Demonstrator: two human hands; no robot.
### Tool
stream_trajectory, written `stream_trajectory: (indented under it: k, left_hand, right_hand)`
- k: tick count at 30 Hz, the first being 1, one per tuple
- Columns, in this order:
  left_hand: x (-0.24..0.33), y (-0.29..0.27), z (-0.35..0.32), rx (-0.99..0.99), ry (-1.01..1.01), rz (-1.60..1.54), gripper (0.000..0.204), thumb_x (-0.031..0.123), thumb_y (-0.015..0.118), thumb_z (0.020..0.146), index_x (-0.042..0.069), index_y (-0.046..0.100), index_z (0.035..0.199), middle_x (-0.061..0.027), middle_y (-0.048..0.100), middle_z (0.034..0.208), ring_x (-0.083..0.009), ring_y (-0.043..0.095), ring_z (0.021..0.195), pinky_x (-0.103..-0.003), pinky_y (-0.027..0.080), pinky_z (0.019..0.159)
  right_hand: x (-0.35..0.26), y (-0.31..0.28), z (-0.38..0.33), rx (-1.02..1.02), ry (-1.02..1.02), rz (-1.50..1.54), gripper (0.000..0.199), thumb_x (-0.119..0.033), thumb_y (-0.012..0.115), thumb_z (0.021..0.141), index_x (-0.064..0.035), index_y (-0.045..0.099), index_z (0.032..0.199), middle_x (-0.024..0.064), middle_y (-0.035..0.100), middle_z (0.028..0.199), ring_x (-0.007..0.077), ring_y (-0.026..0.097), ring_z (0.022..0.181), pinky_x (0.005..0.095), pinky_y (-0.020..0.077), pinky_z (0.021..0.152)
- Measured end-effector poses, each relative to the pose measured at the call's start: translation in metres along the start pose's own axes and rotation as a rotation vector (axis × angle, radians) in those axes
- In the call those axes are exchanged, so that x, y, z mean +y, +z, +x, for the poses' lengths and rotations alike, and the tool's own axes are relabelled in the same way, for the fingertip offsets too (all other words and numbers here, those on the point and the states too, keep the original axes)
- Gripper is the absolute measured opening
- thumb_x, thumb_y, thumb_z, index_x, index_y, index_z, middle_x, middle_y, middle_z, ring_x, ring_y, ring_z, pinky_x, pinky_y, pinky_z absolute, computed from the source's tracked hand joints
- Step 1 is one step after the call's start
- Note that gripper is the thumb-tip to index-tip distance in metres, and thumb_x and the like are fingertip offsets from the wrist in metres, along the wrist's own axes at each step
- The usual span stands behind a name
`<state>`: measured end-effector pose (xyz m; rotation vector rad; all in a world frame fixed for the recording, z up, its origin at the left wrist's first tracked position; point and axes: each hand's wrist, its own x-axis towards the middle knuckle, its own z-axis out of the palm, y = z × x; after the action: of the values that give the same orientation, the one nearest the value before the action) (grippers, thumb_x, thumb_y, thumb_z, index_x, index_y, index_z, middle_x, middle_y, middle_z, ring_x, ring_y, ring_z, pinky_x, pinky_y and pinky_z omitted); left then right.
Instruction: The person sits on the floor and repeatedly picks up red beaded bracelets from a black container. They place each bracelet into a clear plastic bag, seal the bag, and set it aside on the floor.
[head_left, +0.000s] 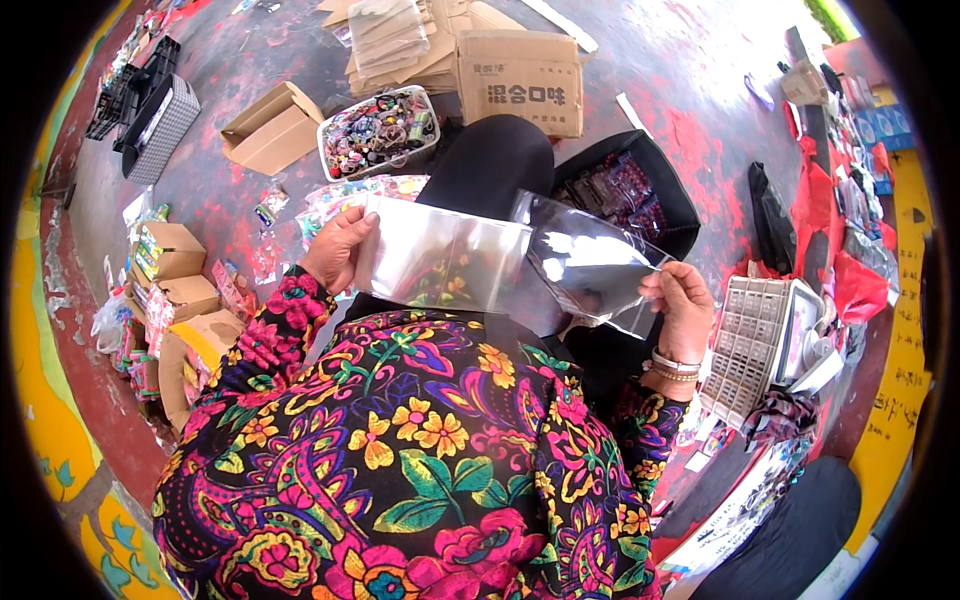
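Observation:
My left hand (pixel 338 250) grips the left edge of a stack of clear plastic bags (pixel 445 260) held up in front of my chest. My right hand (pixel 683 305) pinches the right edge of one clear plastic bag (pixel 590 262) that is peeled away from the stack and tilts to the right. Both sleeves are a bright flower print, and bracelets sit on my right wrist. My dark-clad knee (pixel 490 160) shows just beyond the bags.
A white basket of small colourful items (pixel 378 130) and a black bin of dark red packets (pixel 625 195) lie on the floor ahead. Cardboard boxes (pixel 520 80) stand behind and at the left (pixel 170 250). A white compartment tray (pixel 745 340) sits at the right.

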<state>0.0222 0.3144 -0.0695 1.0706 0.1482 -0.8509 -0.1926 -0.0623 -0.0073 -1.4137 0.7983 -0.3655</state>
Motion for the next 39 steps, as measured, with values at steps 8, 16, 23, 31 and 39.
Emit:
stream_trajectory:
  k: [8, 16, 23, 31, 39]
  left_hand:
    - [0.011, 0.02, -0.002, -0.019, 0.022, 0.155, 0.033, 0.021, 0.05, 0.092, 0.003, 0.047, 0.119, -0.0041, 0.059, 0.104, -0.0123, 0.058, 0.087, -0.027, 0.047, 0.079]
    - [0.063, 0.051, 0.028, 0.154, 0.602, 0.583, 0.03, 0.027, 0.046, 0.094, 0.004, 0.055, 0.111, -0.0011, 0.058, 0.098, -0.0091, 0.052, 0.092, -0.025, 0.041, 0.08]
    - [0.089, 0.278, 0.042, -0.233, 0.832, 0.153, 0.033, 0.027, 0.043, 0.095, 0.003, 0.052, 0.115, -0.0074, 0.056, 0.114, -0.0161, 0.051, 0.107, -0.029, 0.04, 0.087]
    - [0.01, 0.339, 0.147, -0.32, 0.387, 0.044, 0.041, 0.034, 0.053, 0.09, 0.008, 0.045, 0.121, -0.0071, 0.051, 0.12, -0.016, 0.046, 0.112, -0.028, 0.037, 0.08]
    - [-0.001, 0.322, 0.155, -0.564, 0.124, -0.005, 0.024, 0.019, 0.056, 0.089, 0.007, 0.056, 0.11, -0.0076, 0.06, 0.11, -0.0195, 0.056, 0.105, -0.024, 0.041, 0.06]
  right_hand:
    - [-0.008, -0.028, 0.013, 0.072, -0.059, 0.33, 0.007, -0.006, 0.052, 0.088, -0.0036, 0.058, 0.092, 0.0096, 0.066, 0.079, 0.0148, 0.064, 0.065, 0.0188, 0.0401, 0.049]
    - [-0.033, -0.023, 0.039, 0.071, -0.095, 0.43, 0.007, -0.006, 0.055, 0.086, -0.0036, 0.058, 0.092, 0.0112, 0.066, 0.08, 0.0172, 0.064, 0.065, 0.0206, 0.0426, 0.049]
    - [-0.048, -0.019, 0.082, 0.134, -0.19, 0.593, 0.007, -0.009, 0.054, 0.087, -0.0047, 0.056, 0.093, 0.0113, 0.066, 0.084, 0.0182, 0.064, 0.069, 0.0223, 0.0429, 0.052]
    - [-0.019, -0.052, 0.092, 0.367, -0.208, 0.709, 0.005, -0.012, 0.054, 0.089, -0.0074, 0.054, 0.09, 0.012, 0.066, 0.089, 0.0179, 0.065, 0.07, 0.0216, 0.0455, 0.05]
    - [-0.012, -0.043, 0.079, 0.345, -0.182, 0.629, 0.008, -0.012, 0.052, 0.09, -0.0059, 0.054, 0.094, 0.0118, 0.066, 0.09, 0.0168, 0.065, 0.07, 0.0215, 0.046, 0.051]
